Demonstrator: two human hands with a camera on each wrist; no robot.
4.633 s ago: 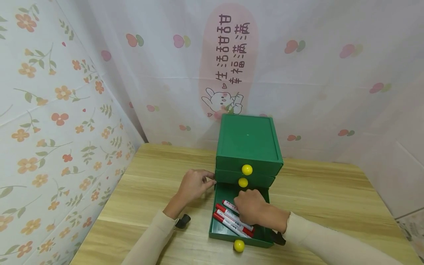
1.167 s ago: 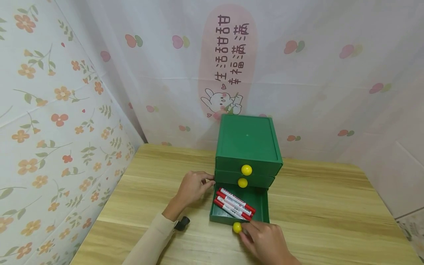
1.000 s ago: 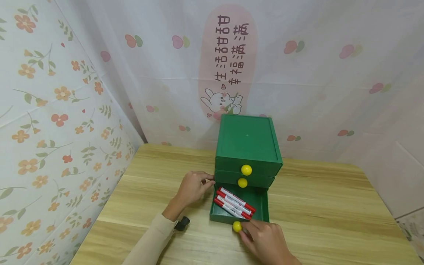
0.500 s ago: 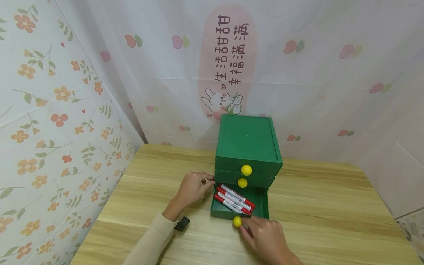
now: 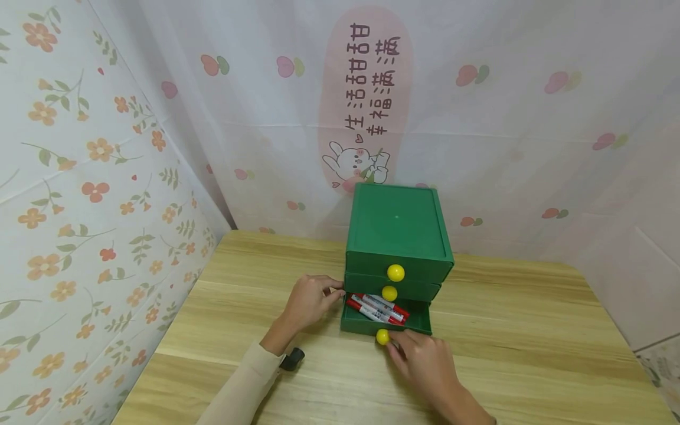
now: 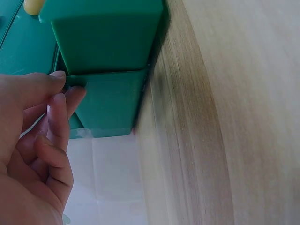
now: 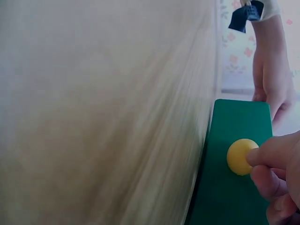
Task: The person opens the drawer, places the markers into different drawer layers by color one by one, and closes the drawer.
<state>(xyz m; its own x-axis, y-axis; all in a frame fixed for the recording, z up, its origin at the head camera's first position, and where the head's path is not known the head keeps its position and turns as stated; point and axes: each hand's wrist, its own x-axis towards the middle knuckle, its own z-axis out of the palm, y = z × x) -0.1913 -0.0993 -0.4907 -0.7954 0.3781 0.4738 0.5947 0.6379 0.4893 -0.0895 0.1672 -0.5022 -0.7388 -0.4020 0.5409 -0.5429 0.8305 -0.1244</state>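
Note:
A green drawer cabinet [image 5: 395,221] stands on the table. Its bottom drawer [image 5: 353,326] is pulled partway out and holds several red-and-white markers [image 5: 374,311], lying slantwise side by side. My right hand [image 5: 429,369] has its thumb and fingertips at the yellow knob [image 5: 382,337] on that drawer, gripping it from the right. My left hand [image 5: 308,302] is at the cabinet's left side, thumb and finger pinching its front edge, as the left wrist view shows. The markers' far ends are partly hidden under the drawers above.
The two upper drawers are shut, each with a yellow knob [image 5: 395,273]. Wooden tabletop [image 5: 531,342] lies on both sides and in front. A printed white curtain [image 5: 510,147] hangs behind the cabinet and another flowered cloth [image 5: 95,224] on the left.
My right hand has left the markers inside the drawer, taken the knob and moved the drawer inward. The markers have gone back with it. My left hand has stayed in place.

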